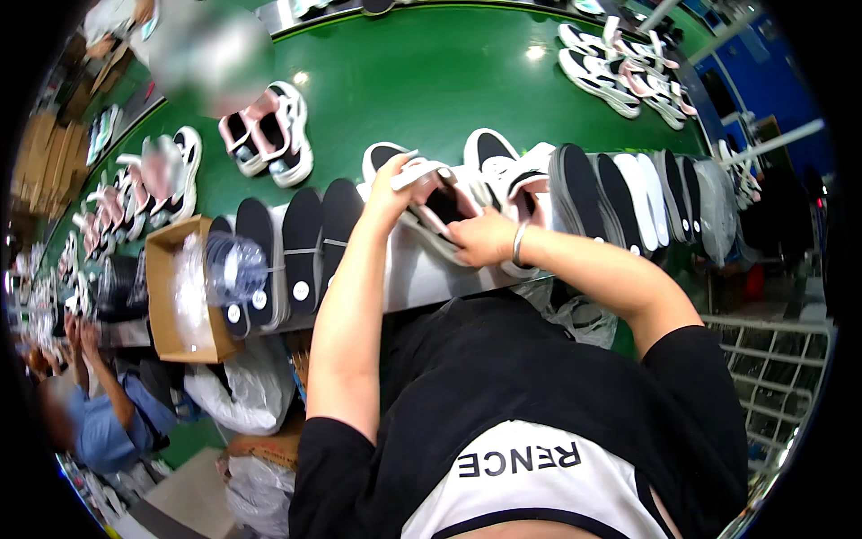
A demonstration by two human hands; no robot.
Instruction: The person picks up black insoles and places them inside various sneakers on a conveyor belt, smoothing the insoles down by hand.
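Note:
A sneaker (429, 232) with a black toe, white sole and pink lining lies on the white ledge in front of me. My left hand (391, 190) is closed round its upper, by the white strap and pink tongue. At the heel end, my right hand (488, 239) grips the collar, thumb and fingers at the shoe's opening. Its mate, a matching sneaker (493, 154), sits just to the right, toe pointing away. Bundles of black insoles (303, 235) stand left of my left forearm. To the right are more black insoles (577, 190) and white insoles (653, 196).
A cardboard box (162, 310) with clear plastic pieces stands at the left. Beyond the ledge runs a green work surface (404, 67), bearing a pair of sneakers (272, 135) and others (620, 76) at the far right. A co-worker in a blue shirt (121, 422) is at lower left.

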